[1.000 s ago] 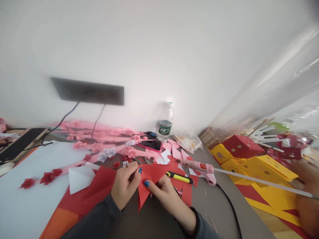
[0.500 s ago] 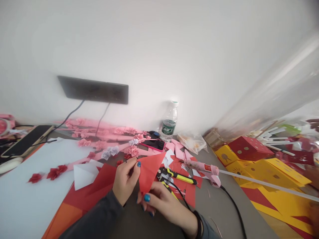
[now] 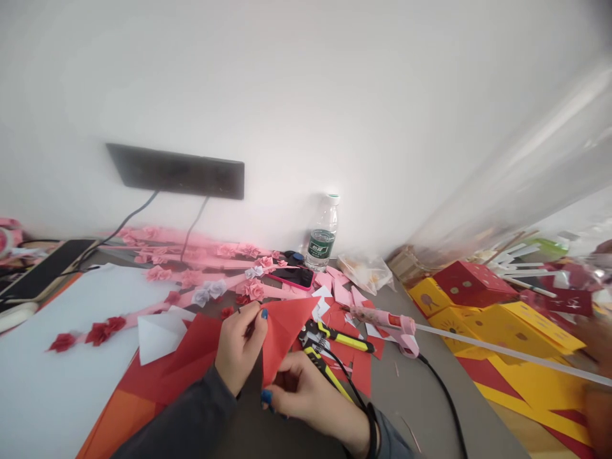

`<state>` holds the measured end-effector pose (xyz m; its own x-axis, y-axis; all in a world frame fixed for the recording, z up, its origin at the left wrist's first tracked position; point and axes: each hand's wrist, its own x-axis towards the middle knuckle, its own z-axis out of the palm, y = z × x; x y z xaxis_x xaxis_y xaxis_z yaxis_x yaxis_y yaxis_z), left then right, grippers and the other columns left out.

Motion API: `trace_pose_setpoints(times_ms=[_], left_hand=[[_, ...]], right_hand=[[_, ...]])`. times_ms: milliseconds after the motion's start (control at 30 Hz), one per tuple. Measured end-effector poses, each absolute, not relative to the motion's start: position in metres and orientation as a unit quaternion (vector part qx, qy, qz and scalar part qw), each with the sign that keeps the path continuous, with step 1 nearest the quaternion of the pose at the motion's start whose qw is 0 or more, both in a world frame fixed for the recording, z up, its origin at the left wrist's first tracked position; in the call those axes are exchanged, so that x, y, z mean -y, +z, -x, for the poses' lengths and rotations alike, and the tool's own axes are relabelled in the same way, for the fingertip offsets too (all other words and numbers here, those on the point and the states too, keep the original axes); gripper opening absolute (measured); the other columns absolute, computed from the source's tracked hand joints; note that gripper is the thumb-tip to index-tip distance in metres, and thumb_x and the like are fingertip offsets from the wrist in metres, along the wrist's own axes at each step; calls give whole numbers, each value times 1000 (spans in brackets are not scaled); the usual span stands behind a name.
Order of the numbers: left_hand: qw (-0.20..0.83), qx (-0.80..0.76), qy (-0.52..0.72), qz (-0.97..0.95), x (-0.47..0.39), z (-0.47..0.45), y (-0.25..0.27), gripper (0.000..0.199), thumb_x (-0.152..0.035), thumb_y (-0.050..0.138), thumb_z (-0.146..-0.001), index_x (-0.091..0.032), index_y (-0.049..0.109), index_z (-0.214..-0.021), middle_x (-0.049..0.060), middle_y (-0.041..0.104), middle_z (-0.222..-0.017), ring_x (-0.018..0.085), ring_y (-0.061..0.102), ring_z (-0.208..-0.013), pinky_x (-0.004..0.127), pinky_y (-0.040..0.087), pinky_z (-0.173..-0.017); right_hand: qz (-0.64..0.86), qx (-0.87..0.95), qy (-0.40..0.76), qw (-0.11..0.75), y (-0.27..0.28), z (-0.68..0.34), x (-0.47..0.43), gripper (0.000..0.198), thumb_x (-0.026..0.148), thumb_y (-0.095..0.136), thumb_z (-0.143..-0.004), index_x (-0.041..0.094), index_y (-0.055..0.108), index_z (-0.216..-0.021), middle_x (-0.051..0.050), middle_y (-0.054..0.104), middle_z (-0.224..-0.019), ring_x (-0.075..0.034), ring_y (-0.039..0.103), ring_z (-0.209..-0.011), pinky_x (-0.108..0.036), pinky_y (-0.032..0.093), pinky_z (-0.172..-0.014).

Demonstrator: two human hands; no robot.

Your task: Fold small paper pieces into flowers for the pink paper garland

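Note:
A folded triangle of red paper [image 3: 285, 330] is held up between my two hands, above the table. My left hand [image 3: 240, 347] pinches its upper left corner between thumb and fingers. At its lower tip my right hand [image 3: 303, 386] is closed, thumb against fingers. Beneath and to the left lie larger red sheets [image 3: 191, 347]. Just right of the paper rest yellow-and-black wire strippers [image 3: 342, 338], among red, white and pink paper scraps [image 3: 362, 370]. A folded white paper [image 3: 160, 338] lies left of my left hand.
Pink stems with paper flowers [image 3: 201, 278] spread across the back left. A pink glue gun [image 3: 396, 325] with a glue stick and cord lies right. A water bottle [image 3: 321, 239] stands near the wall. Yellow and red boxes [image 3: 497, 319] fill the far right, with part of a person's hand [image 3: 602, 335] beside them.
My right hand has shifted slightly left along the paper's lower tip, its fingers more curled. The paper has turned a little. The whole view has moved slightly.

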<state>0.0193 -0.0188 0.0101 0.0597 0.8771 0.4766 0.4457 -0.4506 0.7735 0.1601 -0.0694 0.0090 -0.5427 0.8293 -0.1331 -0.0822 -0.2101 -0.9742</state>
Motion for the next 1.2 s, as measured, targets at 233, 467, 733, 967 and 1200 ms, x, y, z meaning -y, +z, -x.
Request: trace_pose_setpoints(times_ms=[233, 467, 733, 967, 1200], left_hand=[[236, -489, 504, -672, 16, -17, 10, 31, -30, 41, -92, -21, 45, -62, -3, 44, -53, 13, 43, -49, 23, 34, -48], [231, -482, 488, -690, 18, -19, 9, 31, -29, 40, -93, -21, 39, -62, -5, 35, -52, 11, 38, -47, 23, 31, -48], [252, -492, 503, -664, 15, -18, 9, 31, -30, 41, -93, -22, 39, -63, -5, 34, -52, 12, 37, -47, 23, 31, -47], [287, -487, 514, -646, 13, -15, 12, 34, -33, 42, -94, -21, 42, -62, -4, 39, -54, 13, 40, -51, 24, 34, -50], [314, -405, 441, -737, 18, -19, 8, 36, -33, 42, -94, -21, 42, -60, -2, 42, -55, 14, 44, -51, 26, 34, -52]], right_hand=[[314, 525, 732, 300, 4, -163, 69, 48, 59, 74, -71, 13, 63, -79, 3, 56, -62, -5, 46, -47, -17, 34, -46], [378, 515, 677, 366, 6, -165, 62, 45, 58, 66, -81, 14, 61, -73, 3, 54, -60, -5, 44, -47, -18, 35, -45], [375, 497, 704, 342, 8, -163, 67, 37, 43, 83, -67, 15, 60, -72, 4, 56, -64, -5, 45, -53, -18, 36, -51], [339, 500, 708, 366, 7, -167, 64, 48, 55, 78, -69, 16, 60, -89, 2, 58, -73, -6, 46, -55, -18, 36, -50], [435, 440, 564, 547, -6, -174, 55, 41, 56, 68, -80, 16, 65, -85, 1, 60, -66, -11, 49, -55, -23, 42, -53]])
